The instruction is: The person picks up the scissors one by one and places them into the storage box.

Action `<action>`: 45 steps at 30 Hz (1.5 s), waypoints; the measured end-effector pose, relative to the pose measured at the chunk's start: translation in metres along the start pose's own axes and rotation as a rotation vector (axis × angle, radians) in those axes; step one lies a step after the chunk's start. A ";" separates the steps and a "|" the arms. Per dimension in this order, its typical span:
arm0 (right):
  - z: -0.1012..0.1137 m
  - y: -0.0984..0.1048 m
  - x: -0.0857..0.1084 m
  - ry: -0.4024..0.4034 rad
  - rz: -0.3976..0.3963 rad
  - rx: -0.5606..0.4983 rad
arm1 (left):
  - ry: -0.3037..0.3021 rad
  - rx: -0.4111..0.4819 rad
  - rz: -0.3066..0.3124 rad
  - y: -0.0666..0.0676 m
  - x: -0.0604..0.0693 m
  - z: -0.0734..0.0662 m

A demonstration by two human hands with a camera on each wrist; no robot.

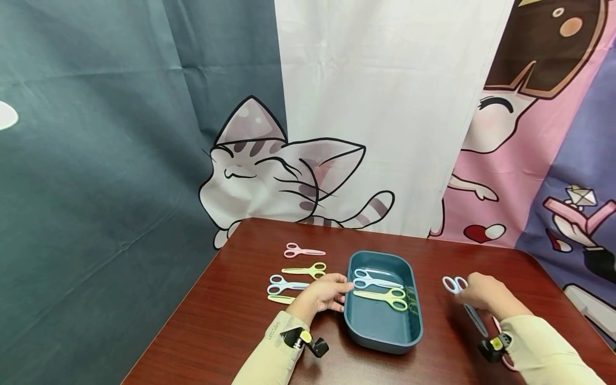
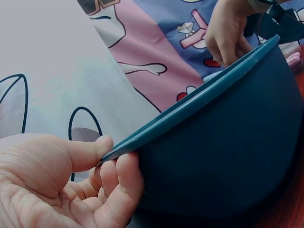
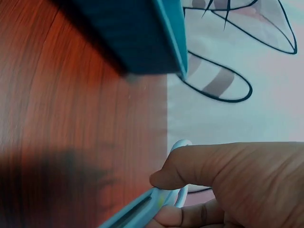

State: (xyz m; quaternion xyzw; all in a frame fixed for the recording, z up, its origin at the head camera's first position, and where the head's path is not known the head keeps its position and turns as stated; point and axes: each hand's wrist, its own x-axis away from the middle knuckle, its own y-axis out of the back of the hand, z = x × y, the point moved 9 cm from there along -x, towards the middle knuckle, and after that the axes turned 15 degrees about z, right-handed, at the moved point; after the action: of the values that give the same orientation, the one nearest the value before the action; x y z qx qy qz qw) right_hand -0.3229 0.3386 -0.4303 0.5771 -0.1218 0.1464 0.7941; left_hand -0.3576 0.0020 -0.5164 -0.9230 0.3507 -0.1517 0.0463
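A dark teal plastic bin (image 1: 382,345) sits on the table, holding blue scissors (image 1: 382,282) and green scissors (image 1: 374,295). My left hand (image 1: 327,293) pinches the bin's left rim, thumb on top and fingers curled under it, as the left wrist view shows. To the right of the bin, my right hand (image 1: 483,293) grips another pair of blue scissors (image 3: 137,209) between thumb and fingers near the pivot. Their handle loops point away from me and the blades slant down toward the table. Beneath my right wrist lie pink scissors (image 1: 508,364), mostly hidden.
Left of the bin on the brown table (image 1: 207,331) lie pink scissors (image 1: 308,252), green scissors (image 1: 298,271), blue scissors (image 1: 293,286) and a green piece (image 1: 280,299) partly covered by my left arm. A printed cartoon curtain (image 1: 385,107) hangs behind the table.
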 end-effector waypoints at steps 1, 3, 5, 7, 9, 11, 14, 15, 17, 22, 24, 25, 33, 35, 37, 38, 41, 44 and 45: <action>0.005 0.001 -0.001 0.005 -0.003 0.015 | -0.001 0.002 0.001 0.000 0.000 0.000; 0.014 0.003 -0.004 0.009 0.000 0.024 | -0.002 0.003 0.001 0.000 0.000 0.001; 0.024 0.004 -0.006 0.010 0.010 0.023 | -0.001 0.004 0.000 0.000 0.000 0.001; 0.034 0.004 -0.009 0.018 0.013 0.025 | -0.001 0.004 -0.003 0.000 0.001 0.001; 0.047 0.005 -0.011 0.044 0.006 0.037 | -0.002 0.003 -0.004 0.000 0.001 0.001; 0.060 0.005 -0.013 0.078 -0.007 0.053 | -0.005 0.001 -0.004 0.000 0.001 0.000; 0.078 0.004 -0.014 0.129 -0.017 0.062 | -0.005 0.000 -0.002 0.000 0.000 0.000; 0.083 0.003 -0.014 0.138 -0.019 0.065 | -0.003 0.002 -0.001 0.000 0.000 0.001; 0.094 0.000 -0.015 0.155 -0.021 0.073 | 0.000 0.000 -0.003 0.000 0.000 0.001; 0.122 -0.008 -0.013 0.200 -0.017 0.097 | -0.001 -0.008 -0.011 0.001 0.000 0.001; 0.134 -0.011 -0.011 0.225 -0.015 0.101 | -0.001 -0.010 -0.015 0.001 0.000 0.001; 0.140 -0.012 -0.010 0.237 -0.014 0.098 | -0.002 -0.012 -0.018 0.001 0.001 0.001; 0.172 -0.026 -0.005 0.310 -0.002 0.065 | 0.003 -0.012 -0.019 0.001 0.001 0.001; 0.177 -0.031 -0.006 0.322 0.002 0.073 | 0.005 -0.010 -0.020 0.001 0.001 0.001; 0.182 -0.036 -0.006 0.333 0.007 0.078 | 0.007 -0.005 -0.018 0.001 0.000 0.001; 0.184 -0.038 -0.007 0.339 0.008 0.081 | 0.006 -0.005 -0.017 0.001 0.000 0.001; 0.188 -0.044 -0.009 0.370 0.004 0.097 | 0.002 0.001 -0.015 0.001 0.000 0.001; 0.190 -0.050 -0.010 0.400 -0.005 0.121 | 0.002 0.002 -0.014 0.001 -0.001 0.002; 0.191 -0.051 -0.010 0.411 -0.009 0.132 | 0.001 0.002 -0.014 0.001 -0.001 0.002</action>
State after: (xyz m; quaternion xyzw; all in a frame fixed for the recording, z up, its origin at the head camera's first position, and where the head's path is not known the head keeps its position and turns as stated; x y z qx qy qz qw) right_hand -0.3179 0.1406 -0.4212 0.5865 0.0551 0.2652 0.7633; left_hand -0.3583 0.0015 -0.5182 -0.9253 0.3440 -0.1529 0.0459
